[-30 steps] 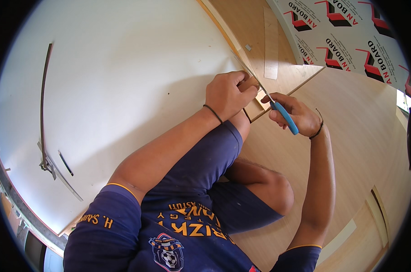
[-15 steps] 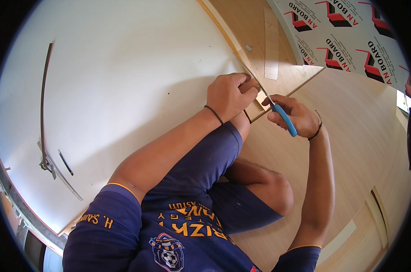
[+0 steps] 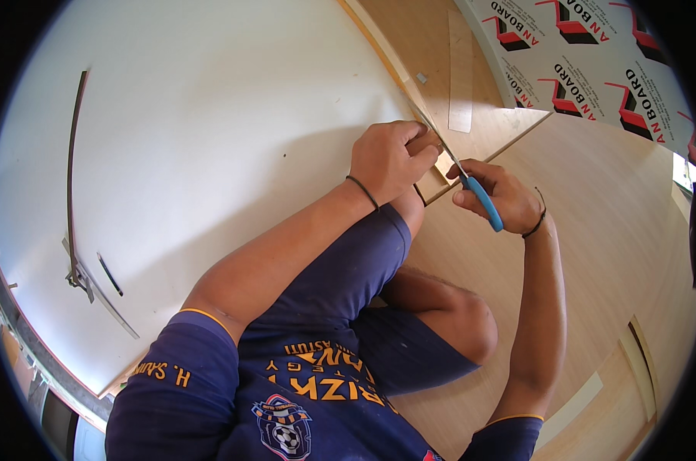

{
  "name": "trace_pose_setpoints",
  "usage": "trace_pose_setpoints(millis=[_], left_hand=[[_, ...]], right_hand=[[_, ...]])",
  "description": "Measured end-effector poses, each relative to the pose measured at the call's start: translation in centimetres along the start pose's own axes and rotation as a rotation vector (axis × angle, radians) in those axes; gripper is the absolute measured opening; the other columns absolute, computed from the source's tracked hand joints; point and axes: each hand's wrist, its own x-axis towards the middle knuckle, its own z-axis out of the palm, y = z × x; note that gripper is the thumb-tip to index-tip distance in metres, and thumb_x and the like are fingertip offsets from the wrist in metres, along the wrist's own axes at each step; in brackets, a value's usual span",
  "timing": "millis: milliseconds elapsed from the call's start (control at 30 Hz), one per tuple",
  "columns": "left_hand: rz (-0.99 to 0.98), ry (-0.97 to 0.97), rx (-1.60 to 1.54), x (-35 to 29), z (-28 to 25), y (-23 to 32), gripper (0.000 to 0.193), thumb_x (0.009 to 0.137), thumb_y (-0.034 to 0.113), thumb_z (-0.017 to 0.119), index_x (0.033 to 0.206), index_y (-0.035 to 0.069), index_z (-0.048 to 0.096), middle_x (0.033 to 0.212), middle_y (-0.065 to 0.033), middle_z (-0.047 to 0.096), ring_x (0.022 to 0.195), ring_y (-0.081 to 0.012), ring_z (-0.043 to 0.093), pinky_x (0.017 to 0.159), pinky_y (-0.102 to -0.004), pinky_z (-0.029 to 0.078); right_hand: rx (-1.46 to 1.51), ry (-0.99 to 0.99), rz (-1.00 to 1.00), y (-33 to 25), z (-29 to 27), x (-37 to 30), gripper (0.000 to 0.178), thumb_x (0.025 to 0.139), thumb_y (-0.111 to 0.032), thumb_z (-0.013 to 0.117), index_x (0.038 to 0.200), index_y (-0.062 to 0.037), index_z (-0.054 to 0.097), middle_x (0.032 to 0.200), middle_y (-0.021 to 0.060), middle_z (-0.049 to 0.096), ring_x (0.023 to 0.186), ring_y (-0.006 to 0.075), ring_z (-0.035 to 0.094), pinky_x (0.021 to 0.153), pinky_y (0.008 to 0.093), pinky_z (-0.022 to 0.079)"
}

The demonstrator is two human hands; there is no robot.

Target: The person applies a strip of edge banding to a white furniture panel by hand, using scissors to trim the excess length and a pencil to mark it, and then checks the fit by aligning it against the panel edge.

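My right hand (image 3: 500,197) is closed around the blue handles of a pair of scissors (image 3: 482,201). Their narrow metal blades slant up and left, passing close beside my left fingertips. My left hand (image 3: 394,160) is closed, thumb against the fingers, just above the edge of the white panel (image 3: 209,107). What it pinches is mostly hidden by the fingers and cannot be made out. Below the blades, between both hands, a bit of pale wood-coloured material shows.
On the white panel at left lie a long dark strip (image 3: 72,169), a metal ruler-like tool (image 3: 117,313) and a pencil-like stick (image 3: 110,274). A pale strip (image 3: 461,73) rests on wood beyond my hands. Printed board (image 3: 586,65) lies far right; wood-grain sheet (image 3: 593,223) spreads beneath my right arm.
Both hands stay almost in place. The scissor blades and the pale material by my left fingertips have shifted very slightly.
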Motion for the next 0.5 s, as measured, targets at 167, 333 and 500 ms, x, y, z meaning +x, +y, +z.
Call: trace_pose_setpoints(millis=[167,333,500], left_hand=[[-0.019,-0.036,0.011,0.02,-0.11,0.13,0.029,0.074,0.025,0.064,0.086,-0.001,0.065,0.061,-0.0125,0.059,0.054,-0.0207,0.055,0.054,-0.0323,0.044],[-0.007,-0.027,0.008,-0.02,-0.04,0.16,0.029,0.074,0.025,0.064,0.087,-0.001,0.065,0.061,-0.0123,0.059,0.054,-0.0202,0.056,0.054,-0.0320,0.044],[-0.002,-0.027,0.004,-0.03,0.10,0.04,0.029,0.075,0.025,0.064,0.088,0.000,0.066,0.063,-0.0127,0.060,0.056,-0.0202,0.058,0.056,-0.0313,0.045]], right_hand=[[-0.036,0.016,-0.005,0.19,-0.01,0.06,0.036,0.080,-0.022,0.070,0.106,-0.0014,0.056,0.073,-0.0002,0.056,0.065,0.0061,0.049,0.055,0.0236,0.039],[-0.077,0.030,0.010,0.09,-0.02,-0.04,0.036,0.080,-0.023,0.069,0.106,-0.0010,0.056,0.072,0.0000,0.056,0.065,0.0061,0.048,0.055,0.0236,0.039],[-0.066,0.047,-0.008,0.69,0.11,-0.02,0.035,0.080,-0.023,0.069,0.104,-0.0013,0.056,0.070,-0.0005,0.054,0.063,0.0062,0.047,0.054,0.0234,0.038]])
